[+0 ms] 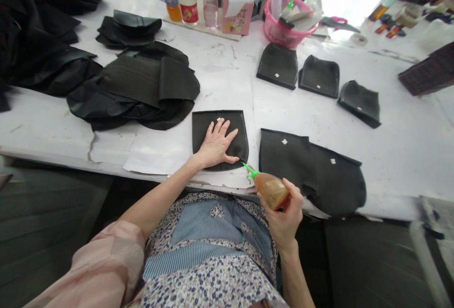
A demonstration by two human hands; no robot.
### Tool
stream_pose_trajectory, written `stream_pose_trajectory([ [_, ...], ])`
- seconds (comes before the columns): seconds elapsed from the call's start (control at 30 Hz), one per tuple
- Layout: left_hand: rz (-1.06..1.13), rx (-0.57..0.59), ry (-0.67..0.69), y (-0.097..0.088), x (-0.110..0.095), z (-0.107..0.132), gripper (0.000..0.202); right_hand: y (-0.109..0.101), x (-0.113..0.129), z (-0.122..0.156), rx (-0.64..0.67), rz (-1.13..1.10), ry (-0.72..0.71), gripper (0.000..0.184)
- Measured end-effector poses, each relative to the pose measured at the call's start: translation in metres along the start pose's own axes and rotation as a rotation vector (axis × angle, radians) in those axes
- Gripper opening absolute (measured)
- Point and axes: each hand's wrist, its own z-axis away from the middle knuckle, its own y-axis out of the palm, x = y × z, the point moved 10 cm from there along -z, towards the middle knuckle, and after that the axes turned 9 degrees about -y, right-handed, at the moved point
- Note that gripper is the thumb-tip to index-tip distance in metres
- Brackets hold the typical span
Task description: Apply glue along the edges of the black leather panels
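Observation:
My left hand lies with spread fingers on a black fabric piece, pressing it on the white table. This piece has a straight far edge, a rounded near edge and a small white mark by the fingertips. In my right hand is a glue bottle of amber liquid with a green nozzle. The bottle is tilted, its tip at the near right edge of the piece, close to my left thumb. Just right of it, two overlapping black pieces with white marks lie along the table's front edge.
Three smaller black pieces sit in a row at the back right. Heaps of black material cover the left. Behind stand a pink basket with tools, a pink box, a jar and bottles. Scissors lie beyond the basket.

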Motion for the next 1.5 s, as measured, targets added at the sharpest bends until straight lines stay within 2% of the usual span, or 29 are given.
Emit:
stream_pose_trajectory([
  [0.13, -0.003, -0.007, 0.000, 0.000, -0.001, 0.000, 0.095, 0.004, 0.003, -0.001, -0.008, 0.013, -0.027, 0.062],
  [0.37, -0.009, -0.014, -0.027, -0.002, -0.003, -0.001, 0.095, -0.008, -0.001, 0.005, -0.040, 0.078, -0.024, 0.063],
  [0.53, 0.005, -0.013, -0.033, -0.001, -0.002, -0.001, 0.096, -0.004, -0.001, 0.006, -0.048, 0.068, -0.009, 0.063],
  [0.8, 0.014, -0.052, -0.058, -0.001, -0.002, -0.002, 0.095, -0.001, -0.018, 0.015, -0.069, -0.010, 0.132, 0.068],
  [1.03, 0.034, -0.075, -0.086, 0.002, -0.004, -0.004, 0.095, 0.010, -0.016, 0.023, -0.033, -0.059, 0.174, 0.069],
  [1.2, 0.060, -0.065, -0.126, -0.003, 0.000, -0.005, 0.093, 0.009, -0.021, 0.023, -0.056, -0.069, 0.213, 0.069],
  [1.27, 0.088, 0.005, -0.077, -0.005, 0.004, -0.005, 0.091, 0.008, -0.023, 0.023, -0.061, -0.080, 0.224, 0.068],
  [1.37, 0.089, 0.122, 0.108, -0.005, 0.006, 0.000, 0.092, 0.008, -0.023, 0.022, -0.064, -0.086, 0.219, 0.069],
  [1.43, 0.077, 0.129, 0.198, -0.006, 0.011, 0.005, 0.093, 0.008, -0.022, 0.023, -0.065, -0.080, 0.213, 0.069],
  [1.5, 0.093, 0.088, 0.221, -0.006, 0.017, 0.008, 0.094, 0.008, -0.020, 0.024, -0.062, -0.074, 0.208, 0.069],
])
